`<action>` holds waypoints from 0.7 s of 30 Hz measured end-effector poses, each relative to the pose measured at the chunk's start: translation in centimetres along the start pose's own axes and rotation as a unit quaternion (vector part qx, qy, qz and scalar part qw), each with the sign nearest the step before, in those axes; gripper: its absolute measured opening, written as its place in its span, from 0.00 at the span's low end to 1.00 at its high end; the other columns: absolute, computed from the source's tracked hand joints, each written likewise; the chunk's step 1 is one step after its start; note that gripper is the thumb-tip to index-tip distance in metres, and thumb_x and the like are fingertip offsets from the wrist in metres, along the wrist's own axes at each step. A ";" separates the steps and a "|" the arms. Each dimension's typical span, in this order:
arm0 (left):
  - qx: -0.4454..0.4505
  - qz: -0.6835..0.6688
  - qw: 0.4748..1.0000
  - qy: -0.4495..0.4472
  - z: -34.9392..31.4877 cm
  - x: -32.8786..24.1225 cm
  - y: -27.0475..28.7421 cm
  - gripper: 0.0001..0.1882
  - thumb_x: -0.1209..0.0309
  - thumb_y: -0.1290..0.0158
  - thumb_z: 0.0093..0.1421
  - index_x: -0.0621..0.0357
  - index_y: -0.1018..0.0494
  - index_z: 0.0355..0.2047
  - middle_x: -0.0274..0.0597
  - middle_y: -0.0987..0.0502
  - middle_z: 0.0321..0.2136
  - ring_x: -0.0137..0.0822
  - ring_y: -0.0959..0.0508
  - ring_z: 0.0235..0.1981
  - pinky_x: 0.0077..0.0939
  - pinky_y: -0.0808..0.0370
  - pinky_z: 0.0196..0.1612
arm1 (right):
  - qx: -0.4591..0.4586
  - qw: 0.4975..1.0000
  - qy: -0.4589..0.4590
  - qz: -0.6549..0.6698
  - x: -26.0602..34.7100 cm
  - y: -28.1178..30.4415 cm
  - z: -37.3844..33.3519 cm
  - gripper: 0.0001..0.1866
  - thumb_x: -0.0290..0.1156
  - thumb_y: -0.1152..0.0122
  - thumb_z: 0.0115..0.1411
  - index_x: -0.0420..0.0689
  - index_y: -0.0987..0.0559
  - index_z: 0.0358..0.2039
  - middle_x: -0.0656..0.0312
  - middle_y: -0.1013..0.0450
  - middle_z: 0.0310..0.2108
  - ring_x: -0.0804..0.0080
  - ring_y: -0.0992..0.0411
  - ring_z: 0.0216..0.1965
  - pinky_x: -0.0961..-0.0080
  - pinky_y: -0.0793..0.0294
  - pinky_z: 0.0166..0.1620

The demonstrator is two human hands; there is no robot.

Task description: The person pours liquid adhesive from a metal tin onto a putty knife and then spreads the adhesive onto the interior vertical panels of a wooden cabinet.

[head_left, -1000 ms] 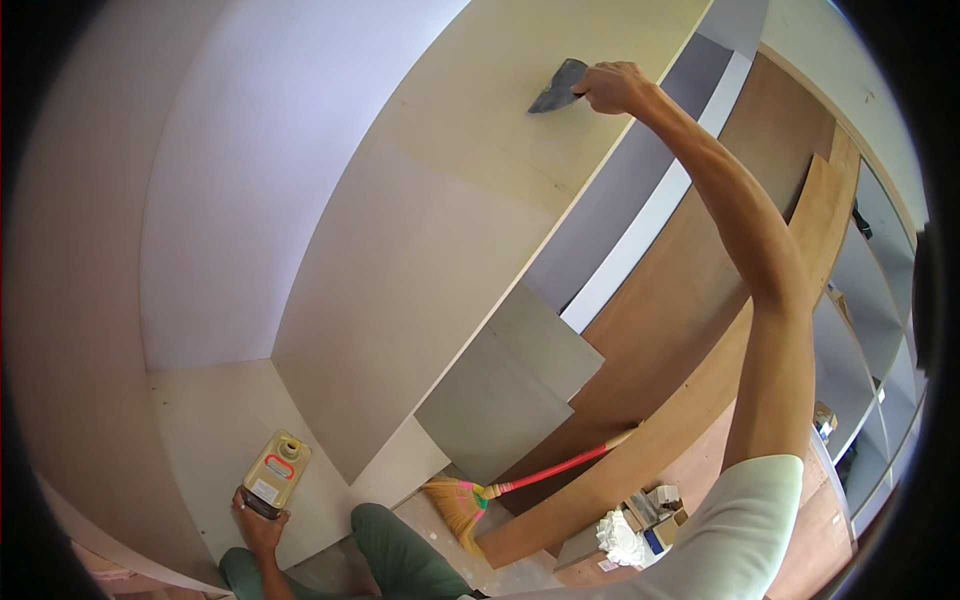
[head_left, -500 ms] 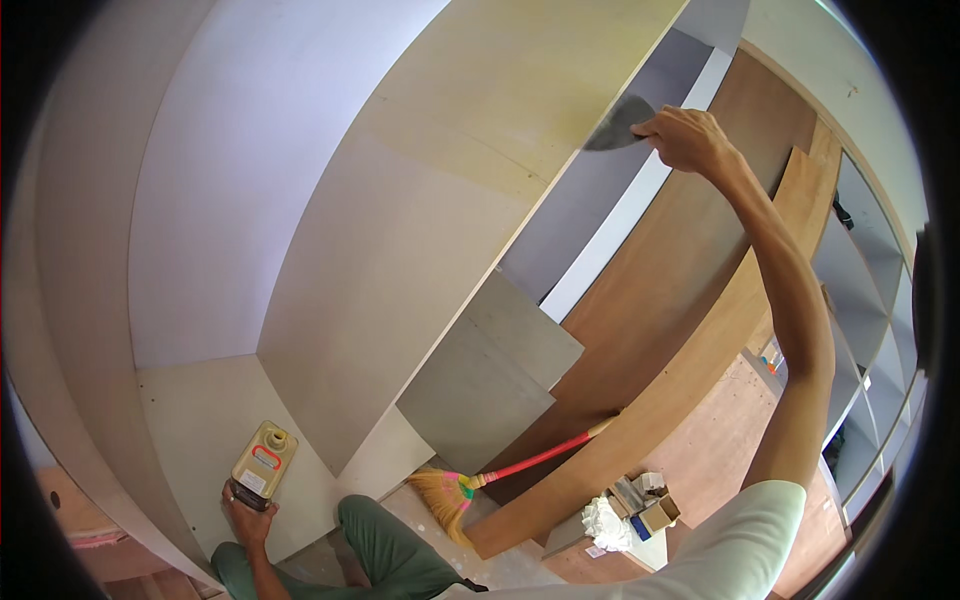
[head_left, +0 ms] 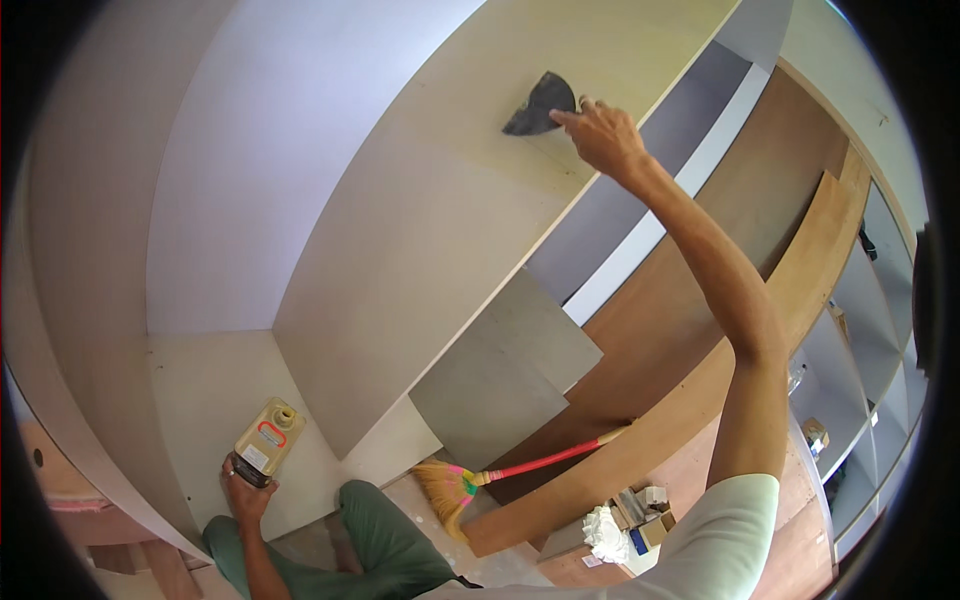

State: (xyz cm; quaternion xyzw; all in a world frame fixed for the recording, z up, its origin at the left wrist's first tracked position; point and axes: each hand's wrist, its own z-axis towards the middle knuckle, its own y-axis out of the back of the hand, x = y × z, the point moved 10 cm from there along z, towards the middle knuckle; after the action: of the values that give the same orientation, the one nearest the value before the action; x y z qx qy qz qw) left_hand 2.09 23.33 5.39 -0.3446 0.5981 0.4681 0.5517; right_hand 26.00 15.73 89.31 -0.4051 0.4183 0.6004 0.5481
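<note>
My right hand grips a putty knife with a wide dark blade, held up over the face of a tall beige panel. The upper part of that panel has a yellowish tint, with a faint line and small marks near the blade. Low at the left, my left hand is closed round the dark lower end of a tan plastic jug. The jug has a red-edged label and an uncapped neck, and it tilts above a pale cabinet board.
A straw broom with a red handle lies by the panel's lower end. Grey sheets and long brown boards lean to the right. A crumpled white cloth sits beside small boxes. Pale shelving lines the far right.
My right hand has carried the putty knife leftward from the panel's right edge onto its face. My left hand still holds the jug. The view has shifted slightly.
</note>
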 end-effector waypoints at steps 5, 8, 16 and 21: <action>-0.028 0.026 0.999 -0.003 0.0 0.3 0.5 0.58 0.74 0.22 0.32 0.58 0.42 0.64 0.56 0.32 0.58 0.58 0.32 0.60 0.51 0.33 0.65 | 0.122 0.992 -0.022 -0.004 -1.1 -0.5 -3.5 0.20 0.29 0.44 0.65 0.61 0.16 0.54 0.54 0.19 0.41 0.59 0.18 0.43 0.62 0.16 0.38; -0.017 0.030 0.999 0.010 0.2 0.4 0.6 0.59 0.74 0.22 0.32 0.58 0.43 0.65 0.56 0.32 0.58 0.58 0.32 0.60 0.51 0.33 0.65 | 0.124 0.992 0.005 0.001 -1.6 3.6 -3.9 0.20 0.30 0.43 0.64 0.62 0.15 0.54 0.60 0.17 0.38 0.61 0.17 0.41 0.62 0.16 0.38; -0.004 0.013 1.000 -0.020 0.3 0.7 -0.8 0.60 0.73 0.22 0.33 0.56 0.44 0.66 0.55 0.32 0.56 0.57 0.33 0.60 0.52 0.33 0.65 | 0.132 0.991 0.019 0.030 1.1 -4.0 5.8 0.18 0.26 0.45 0.58 0.54 0.13 0.46 0.59 0.17 0.39 0.58 0.17 0.42 0.60 0.18 0.40; -0.019 0.020 0.999 -0.024 0.0 0.5 0.4 0.59 0.74 0.22 0.33 0.55 0.44 0.65 0.56 0.32 0.56 0.58 0.33 0.60 0.54 0.33 0.64 | 0.177 0.983 0.031 0.018 0.9 -3.6 3.0 0.22 0.24 0.44 0.56 0.58 0.13 0.48 0.60 0.16 0.38 0.60 0.18 0.44 0.63 0.18 0.42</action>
State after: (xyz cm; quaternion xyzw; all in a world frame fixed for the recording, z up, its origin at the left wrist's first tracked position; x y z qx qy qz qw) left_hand 1.63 23.56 4.95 -0.3314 0.5828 0.4982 0.5498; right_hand 29.41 19.07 89.18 -0.3124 0.5422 0.5136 0.5871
